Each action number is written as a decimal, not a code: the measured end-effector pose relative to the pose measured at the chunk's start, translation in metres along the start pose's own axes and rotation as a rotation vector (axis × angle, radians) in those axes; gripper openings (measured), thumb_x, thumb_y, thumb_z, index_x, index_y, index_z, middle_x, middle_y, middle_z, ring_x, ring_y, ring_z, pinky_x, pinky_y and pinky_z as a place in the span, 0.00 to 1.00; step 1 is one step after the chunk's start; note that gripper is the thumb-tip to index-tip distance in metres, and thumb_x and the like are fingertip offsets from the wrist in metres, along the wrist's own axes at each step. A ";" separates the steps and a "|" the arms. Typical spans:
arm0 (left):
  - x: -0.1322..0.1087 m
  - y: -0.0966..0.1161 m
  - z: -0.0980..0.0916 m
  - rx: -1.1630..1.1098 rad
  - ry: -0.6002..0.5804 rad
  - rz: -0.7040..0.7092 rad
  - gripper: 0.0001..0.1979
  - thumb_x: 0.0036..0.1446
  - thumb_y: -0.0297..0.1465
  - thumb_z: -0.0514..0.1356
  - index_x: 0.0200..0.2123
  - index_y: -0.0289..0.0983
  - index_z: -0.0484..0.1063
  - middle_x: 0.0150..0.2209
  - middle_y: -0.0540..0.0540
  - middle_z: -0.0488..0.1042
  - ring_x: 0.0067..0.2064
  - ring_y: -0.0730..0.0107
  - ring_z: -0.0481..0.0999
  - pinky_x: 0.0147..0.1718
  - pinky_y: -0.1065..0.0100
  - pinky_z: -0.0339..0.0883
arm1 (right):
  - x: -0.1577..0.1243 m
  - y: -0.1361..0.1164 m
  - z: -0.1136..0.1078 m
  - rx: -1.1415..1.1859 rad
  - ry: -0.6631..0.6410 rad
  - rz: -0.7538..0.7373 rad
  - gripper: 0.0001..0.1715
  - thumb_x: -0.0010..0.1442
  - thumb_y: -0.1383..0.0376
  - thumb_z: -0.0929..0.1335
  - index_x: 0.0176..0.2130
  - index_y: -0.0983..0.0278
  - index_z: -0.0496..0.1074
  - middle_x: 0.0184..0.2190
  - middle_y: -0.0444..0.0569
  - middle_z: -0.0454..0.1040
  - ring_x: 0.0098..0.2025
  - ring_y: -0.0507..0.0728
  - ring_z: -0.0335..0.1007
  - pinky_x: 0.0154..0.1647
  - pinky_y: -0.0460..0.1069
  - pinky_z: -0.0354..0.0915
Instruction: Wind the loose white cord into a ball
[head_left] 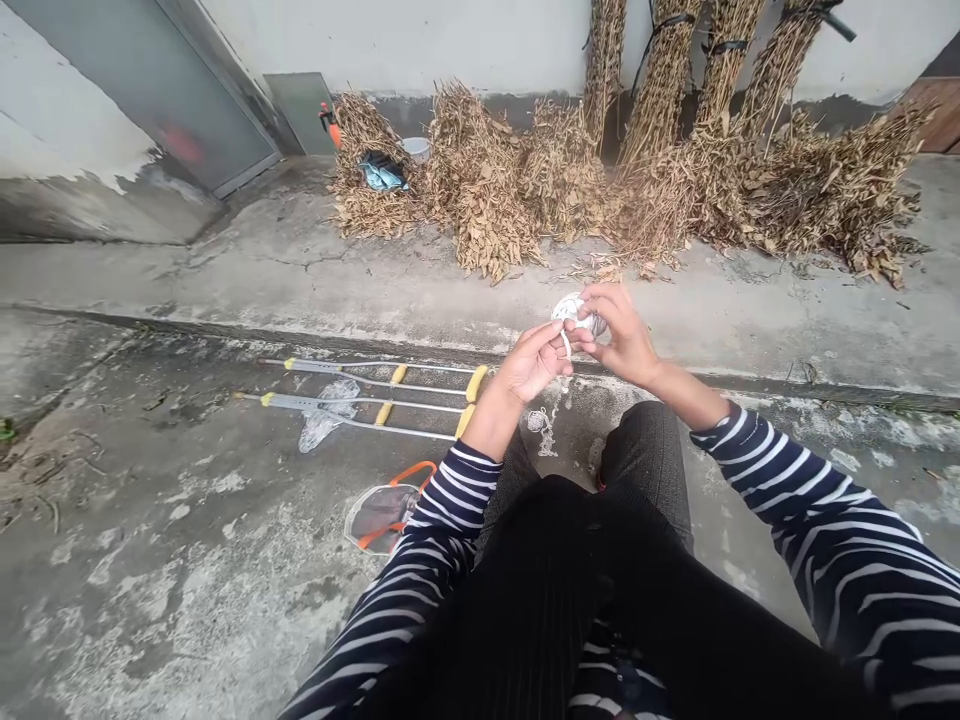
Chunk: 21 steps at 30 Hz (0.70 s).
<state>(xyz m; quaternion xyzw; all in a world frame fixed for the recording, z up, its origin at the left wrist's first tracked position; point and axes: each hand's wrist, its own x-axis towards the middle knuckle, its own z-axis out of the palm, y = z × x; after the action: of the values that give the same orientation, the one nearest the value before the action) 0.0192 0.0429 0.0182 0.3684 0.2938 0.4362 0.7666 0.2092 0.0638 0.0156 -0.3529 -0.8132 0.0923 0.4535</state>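
Observation:
My right hand [622,335] holds a small white ball of string [573,310] in curled fingers, raised in front of my knees. My left hand [532,362] pinches the string's loose end just below the ball. A tangle of white string [541,428] hangs or lies beneath the hands; which one I cannot tell. Both arms wear striped sleeves, and my dark trousers fill the bottom of the view.
On the concrete at the left lie two long-handled nets [360,400] with yellow grips, and an orange-rimmed net [384,512]. Bundles of dry brown stalks [637,190] are heaped against the far wall, with a blue cloth [381,174] among them. A low concrete step [300,338] crosses ahead.

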 end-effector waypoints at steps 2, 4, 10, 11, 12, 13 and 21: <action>0.001 0.000 0.004 -0.018 0.030 0.002 0.11 0.68 0.38 0.62 0.39 0.36 0.72 0.38 0.39 0.84 0.44 0.61 0.86 0.23 0.76 0.70 | -0.006 -0.004 0.005 0.032 0.022 0.016 0.21 0.51 0.66 0.71 0.45 0.54 0.67 0.52 0.51 0.73 0.58 0.68 0.69 0.60 0.68 0.67; 0.001 0.000 0.008 -0.032 0.050 -0.005 0.10 0.68 0.37 0.61 0.39 0.36 0.72 0.37 0.41 0.83 0.42 0.63 0.86 0.24 0.76 0.70 | -0.010 -0.006 0.011 0.045 0.026 0.062 0.26 0.46 0.67 0.72 0.46 0.54 0.67 0.54 0.52 0.72 0.59 0.68 0.69 0.60 0.67 0.67; -0.005 -0.006 0.007 -0.060 -0.016 -0.014 0.09 0.68 0.36 0.62 0.37 0.35 0.72 0.34 0.43 0.82 0.36 0.67 0.84 0.23 0.76 0.69 | -0.012 0.006 0.013 -0.023 0.158 0.094 0.17 0.55 0.61 0.74 0.42 0.54 0.67 0.50 0.51 0.76 0.54 0.69 0.70 0.55 0.68 0.68; -0.005 -0.008 0.004 -0.061 -0.032 -0.018 0.10 0.67 0.36 0.63 0.37 0.35 0.72 0.35 0.43 0.82 0.36 0.67 0.84 0.23 0.76 0.69 | -0.010 0.010 0.009 -0.048 0.172 0.090 0.17 0.55 0.60 0.75 0.42 0.54 0.68 0.50 0.50 0.77 0.54 0.70 0.69 0.56 0.70 0.67; -0.006 -0.011 -0.001 -0.052 -0.043 -0.033 0.10 0.66 0.36 0.64 0.36 0.35 0.72 0.35 0.42 0.82 0.36 0.67 0.84 0.23 0.75 0.70 | -0.007 0.015 0.003 -0.075 0.180 0.089 0.17 0.54 0.60 0.75 0.42 0.53 0.68 0.50 0.49 0.77 0.55 0.71 0.69 0.57 0.72 0.66; -0.006 -0.014 -0.006 -0.029 -0.053 -0.057 0.11 0.64 0.37 0.66 0.36 0.35 0.72 0.35 0.42 0.82 0.36 0.67 0.84 0.23 0.75 0.70 | -0.003 0.019 -0.005 -0.102 0.183 0.092 0.18 0.53 0.60 0.76 0.42 0.53 0.69 0.51 0.47 0.78 0.55 0.71 0.69 0.59 0.74 0.64; 0.013 -0.030 -0.054 0.367 -0.090 -0.124 0.19 0.56 0.41 0.72 0.32 0.29 0.78 0.35 0.37 0.82 0.32 0.69 0.81 0.27 0.71 0.76 | 0.047 0.021 -0.067 0.003 0.174 0.134 0.18 0.49 0.61 0.79 0.38 0.51 0.73 0.56 0.46 0.76 0.65 0.71 0.51 0.56 0.70 0.65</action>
<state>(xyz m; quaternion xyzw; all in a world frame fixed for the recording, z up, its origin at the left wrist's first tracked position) -0.0030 0.0605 -0.0386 0.5024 0.3560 0.3104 0.7242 0.2575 0.0988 0.0753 -0.4127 -0.7450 0.0927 0.5159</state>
